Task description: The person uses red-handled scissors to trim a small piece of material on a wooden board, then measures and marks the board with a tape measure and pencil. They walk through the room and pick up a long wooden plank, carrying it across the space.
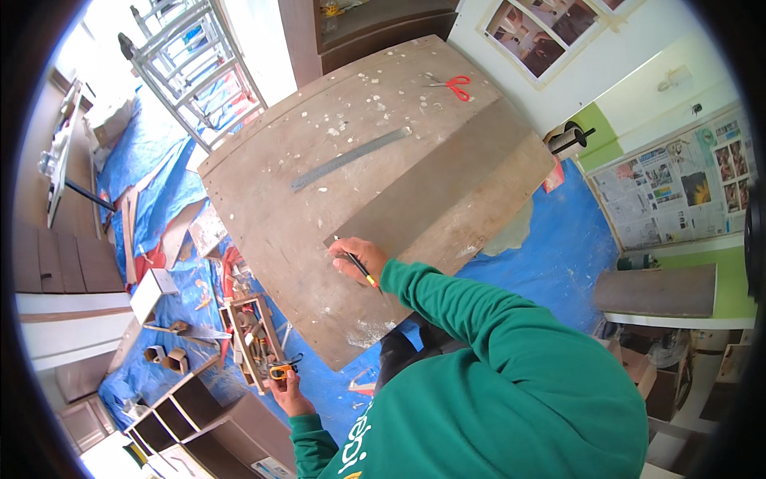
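My right hand (359,257) grips a black pencil (365,273) with a yellow end and rests at the near-left end of a long grey-brown strip (447,172) lying diagonally on the worn board (271,239). At lower left my left hand (287,391) holds a yellow-and-black tape measure (282,370), held off the board beside a wooden tool box (263,339). A flat metal strip (351,158) and red-handled scissors (456,86) lie farther up the board, among pale paint spots.
An aluminium ladder (187,76) stands at upper left. Blue sheeting (542,247) covers the floor, with offcuts and tools at left. Cabinet frames (183,419) sit at lower left; newspaper-covered panel (662,176) and grey shelf board (654,287) are at right.
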A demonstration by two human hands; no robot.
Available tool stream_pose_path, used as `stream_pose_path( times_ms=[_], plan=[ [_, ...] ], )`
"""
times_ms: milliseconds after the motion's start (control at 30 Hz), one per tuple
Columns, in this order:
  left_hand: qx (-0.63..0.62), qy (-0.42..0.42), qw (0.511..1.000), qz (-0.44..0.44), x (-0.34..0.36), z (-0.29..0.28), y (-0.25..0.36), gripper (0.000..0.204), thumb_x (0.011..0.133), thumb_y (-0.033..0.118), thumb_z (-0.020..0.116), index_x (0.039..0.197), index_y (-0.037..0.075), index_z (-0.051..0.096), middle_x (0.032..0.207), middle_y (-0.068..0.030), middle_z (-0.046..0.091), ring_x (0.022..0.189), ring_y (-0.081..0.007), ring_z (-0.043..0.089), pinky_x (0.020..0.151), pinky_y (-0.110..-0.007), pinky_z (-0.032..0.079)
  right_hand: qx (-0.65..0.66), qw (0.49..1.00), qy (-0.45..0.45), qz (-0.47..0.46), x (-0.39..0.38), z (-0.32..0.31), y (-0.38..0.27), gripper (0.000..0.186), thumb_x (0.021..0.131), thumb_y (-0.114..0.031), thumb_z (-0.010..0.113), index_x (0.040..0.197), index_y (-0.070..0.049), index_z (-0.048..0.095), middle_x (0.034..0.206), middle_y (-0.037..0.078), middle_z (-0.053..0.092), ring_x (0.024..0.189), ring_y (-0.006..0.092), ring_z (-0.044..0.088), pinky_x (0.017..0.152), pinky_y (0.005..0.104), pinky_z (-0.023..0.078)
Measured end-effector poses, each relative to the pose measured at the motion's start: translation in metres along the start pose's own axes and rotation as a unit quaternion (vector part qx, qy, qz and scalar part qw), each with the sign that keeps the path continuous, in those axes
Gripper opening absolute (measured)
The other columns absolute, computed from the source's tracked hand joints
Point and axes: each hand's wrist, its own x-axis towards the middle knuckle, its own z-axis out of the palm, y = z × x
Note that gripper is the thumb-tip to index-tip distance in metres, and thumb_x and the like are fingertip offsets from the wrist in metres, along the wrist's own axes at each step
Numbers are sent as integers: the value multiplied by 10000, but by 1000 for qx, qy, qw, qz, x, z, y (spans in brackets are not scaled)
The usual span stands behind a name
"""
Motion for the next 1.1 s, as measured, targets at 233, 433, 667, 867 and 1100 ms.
stream_pose_path(
  times_ms=[233,433,667,867,1100],
  plan=[
    [49,-104,988,106,31,53,45,653,824,63,740,1387,11,413,1095,-68,599,976,-158,591,881,-308,490,129,991,-14,33,14,3,21,215,866,-119,628,1070,-53,623,940,58,663,903,131,621,826,309,513],
    [98,-162,970,155,86,158,87,649,801,-24,726,1366,21,410,1103,-77,612,979,-148,608,832,-279,513,172,984,44,11,8,1,45,248,826,8,541,1052,-64,612,914,60,642,866,149,606,831,291,495],
    [235,-147,934,225,161,249,86,598,770,71,777,1295,89,491,1046,-47,651,906,-128,632,753,-273,517,99,992,-3,-79,2,-14,32,462,754,115,446,1148,-93,571,1070,106,584,959,197,575,874,305,520],
    [227,-114,951,175,207,279,80,606,753,74,778,1283,71,485,1038,-61,654,896,-138,646,756,-293,533,265,960,-48,81,20,-32,47,516,741,126,415,1180,-95,570,1149,77,564,968,180,573,811,314,559],
    [444,48,867,222,190,283,73,716,732,155,782,1359,72,447,1182,-160,577,1060,-296,586,919,-400,482,308,940,-94,116,22,-36,58,530,729,129,402,1170,-102,583,1105,59,574,897,157,575,787,305,562]
  ],
)
